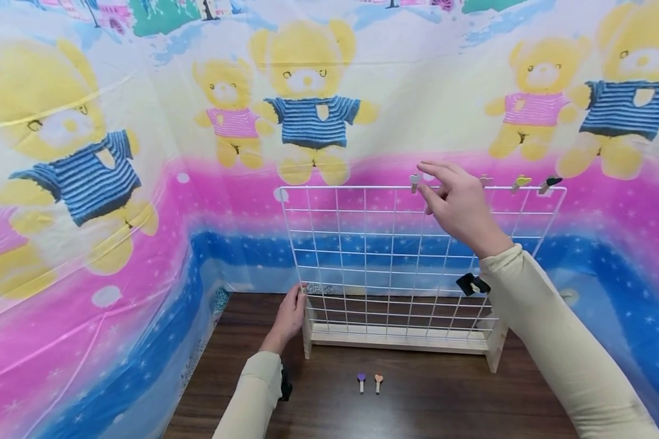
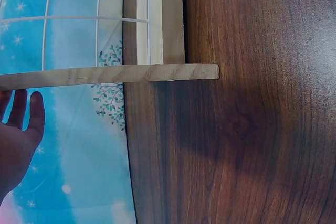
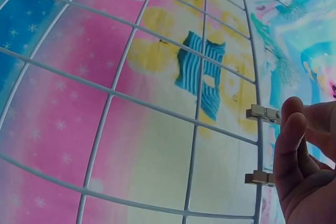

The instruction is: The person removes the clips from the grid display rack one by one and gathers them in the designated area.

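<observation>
A white wire grid rack (image 1: 365,253) stands upright in a wooden base (image 1: 398,342). My left hand (image 1: 290,314) holds the top of the base's left side post (image 2: 157,72); in the left wrist view its fingers lie against the wood, partly cut off by the frame. At the rack's top edge my right hand (image 1: 458,204) has thumb and index finger parted beside a clothespin with a pale heart (image 1: 414,182). From the right wrist, that clothespin (image 3: 262,113) sits on the top wire, its end hidden behind the fingertips, with a second clothespin (image 3: 258,177) beside it.
Further right on the top wire are clothespins with a pinkish heart (image 1: 486,181), a yellow heart (image 1: 522,182) and a black heart (image 1: 551,183). A purple-heart clothespin (image 1: 361,382) and an orange-heart one (image 1: 379,383) lie on the brown table (image 1: 428,396). Bear-print cloth (image 1: 225,201) hangs behind.
</observation>
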`<action>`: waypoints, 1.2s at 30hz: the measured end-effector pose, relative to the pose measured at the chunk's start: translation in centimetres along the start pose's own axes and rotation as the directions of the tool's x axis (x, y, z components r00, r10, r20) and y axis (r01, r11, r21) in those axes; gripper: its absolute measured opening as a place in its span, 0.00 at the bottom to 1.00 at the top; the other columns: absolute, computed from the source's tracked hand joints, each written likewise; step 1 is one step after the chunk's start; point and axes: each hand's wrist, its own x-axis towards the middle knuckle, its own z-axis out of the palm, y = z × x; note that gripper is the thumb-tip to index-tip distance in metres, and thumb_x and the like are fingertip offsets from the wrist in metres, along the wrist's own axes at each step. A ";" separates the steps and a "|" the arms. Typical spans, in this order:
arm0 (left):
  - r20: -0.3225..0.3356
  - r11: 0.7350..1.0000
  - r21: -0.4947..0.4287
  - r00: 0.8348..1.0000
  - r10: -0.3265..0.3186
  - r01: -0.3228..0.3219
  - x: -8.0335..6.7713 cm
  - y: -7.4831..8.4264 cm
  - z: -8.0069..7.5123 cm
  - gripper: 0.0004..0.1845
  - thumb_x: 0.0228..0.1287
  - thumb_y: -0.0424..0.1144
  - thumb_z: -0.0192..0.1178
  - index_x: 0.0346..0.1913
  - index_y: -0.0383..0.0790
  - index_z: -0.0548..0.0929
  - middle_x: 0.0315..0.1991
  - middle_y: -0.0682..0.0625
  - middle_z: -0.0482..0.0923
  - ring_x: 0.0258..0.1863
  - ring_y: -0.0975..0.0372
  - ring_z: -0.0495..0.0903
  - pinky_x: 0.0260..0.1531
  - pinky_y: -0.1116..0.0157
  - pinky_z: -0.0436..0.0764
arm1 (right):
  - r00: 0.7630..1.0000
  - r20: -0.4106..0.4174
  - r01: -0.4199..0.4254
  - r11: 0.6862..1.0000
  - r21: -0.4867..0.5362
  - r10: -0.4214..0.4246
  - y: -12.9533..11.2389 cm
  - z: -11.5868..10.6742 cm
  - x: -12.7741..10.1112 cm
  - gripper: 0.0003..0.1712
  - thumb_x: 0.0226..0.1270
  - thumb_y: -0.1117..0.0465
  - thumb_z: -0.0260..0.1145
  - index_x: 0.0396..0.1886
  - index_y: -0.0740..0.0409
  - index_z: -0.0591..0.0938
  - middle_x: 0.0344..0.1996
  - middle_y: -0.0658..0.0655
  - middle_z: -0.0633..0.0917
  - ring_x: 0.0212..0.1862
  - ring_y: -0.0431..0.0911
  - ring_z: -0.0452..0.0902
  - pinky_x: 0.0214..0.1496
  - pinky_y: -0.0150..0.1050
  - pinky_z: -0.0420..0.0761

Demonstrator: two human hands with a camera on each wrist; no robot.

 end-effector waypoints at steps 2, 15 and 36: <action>0.003 1.000 0.002 1.000 -0.006 0.006 0.0 0.0 0.0 0.19 0.77 0.38 0.41 0.66 0.41 0.67 0.62 0.39 0.66 0.60 0.49 0.67 0.54 0.47 0.68 | 0.997 0.041 -0.066 0.998 0.005 0.066 0.1 0.2 0.3 0.24 0.69 0.59 0.61 0.64 0.57 0.74 0.45 0.57 0.79 0.22 0.43 0.79 0.23 0.31 0.75; -0.012 1.000 0.014 1.000 0.012 -0.012 0.1 -0.1 0.2 0.18 0.76 0.36 0.42 0.64 0.37 0.67 0.60 0.38 0.68 0.55 0.50 0.69 0.52 0.49 0.68 | 0.989 0.094 -0.116 0.993 0.007 0.115 0.1 0.6 1.2 0.18 0.70 0.61 0.60 0.57 0.60 0.79 0.33 0.57 0.84 0.20 0.45 0.78 0.20 0.35 0.74; -0.009 1.000 0.013 1.000 0.012 -0.012 0.2 -0.3 0.1 0.18 0.76 0.36 0.42 0.65 0.39 0.68 0.58 0.38 0.69 0.55 0.50 0.70 0.51 0.49 0.69 | 0.991 -0.032 -0.125 0.983 0.135 0.131 -0.8 -0.2 0.3 0.11 0.69 0.57 0.61 0.38 0.58 0.84 0.16 0.55 0.79 0.16 0.44 0.75 0.13 0.32 0.62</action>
